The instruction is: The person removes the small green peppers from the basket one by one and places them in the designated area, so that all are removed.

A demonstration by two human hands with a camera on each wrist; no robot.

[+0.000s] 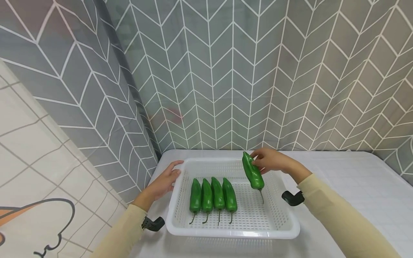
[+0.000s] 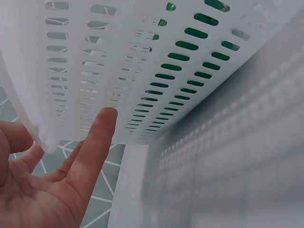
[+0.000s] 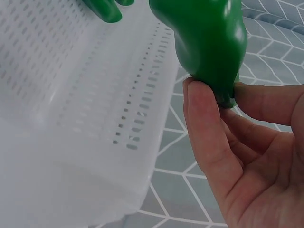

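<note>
A white perforated plastic basket [image 1: 232, 233] stands on the table. Several long green peppers [image 1: 218, 194] lie side by side in its left half, stems toward the front. My right hand [image 1: 267, 159] pinches another green pepper [image 1: 252, 173] near its tip, over the right half of the basket. This pepper tilts, with its thin stem hanging down; in the right wrist view the thumb and fingers close on its narrow end. At the basket's left rim, my left hand [image 1: 166, 181] touches it with fairly straight fingers; one finger [image 2: 97, 142] lies along the perforated outer wall [image 2: 128, 85].
A white cloth covers the table [image 1: 348, 186]. Behind it hangs a grey curtain [image 1: 226, 89] with a white chevron pattern, which also runs along the left side. Black wrist mounts [image 1: 293, 198] sit on both wrists, the right one close to the basket's right rim.
</note>
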